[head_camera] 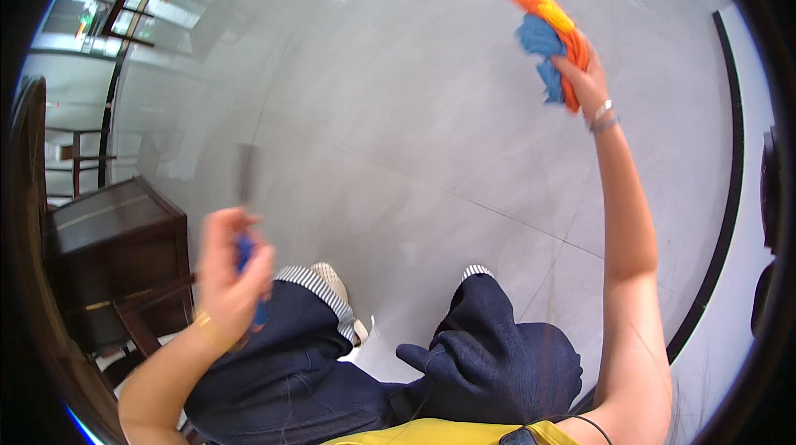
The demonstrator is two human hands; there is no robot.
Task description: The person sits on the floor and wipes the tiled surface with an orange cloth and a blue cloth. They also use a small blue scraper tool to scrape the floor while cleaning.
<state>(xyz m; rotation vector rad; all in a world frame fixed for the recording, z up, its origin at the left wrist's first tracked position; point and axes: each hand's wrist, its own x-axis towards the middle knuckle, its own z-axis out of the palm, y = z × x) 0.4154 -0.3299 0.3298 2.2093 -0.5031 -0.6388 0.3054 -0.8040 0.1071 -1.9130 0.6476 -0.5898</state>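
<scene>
My left hand (233,271) is raised over my left knee, closed around the blue handle (244,251) of a tool. The tool's dark, flat blade (247,174) points away from me and is blurred, so its exact kind cannot be told. Stretched out far to the front right, my right hand (584,75) grips a bundle of cloth, orange and yellow (550,12) with a blue piece (542,37) bunched against it. Both hands are in the air, well apart, over the grey tiled floor (398,134).
A dark wooden cabinet or stool (124,246) stands close at my left, with dark chair frames (127,9) beyond it. Along the right runs a white wall with a black baseboard (734,134). My knees in dark trousers (497,345) are spread below.
</scene>
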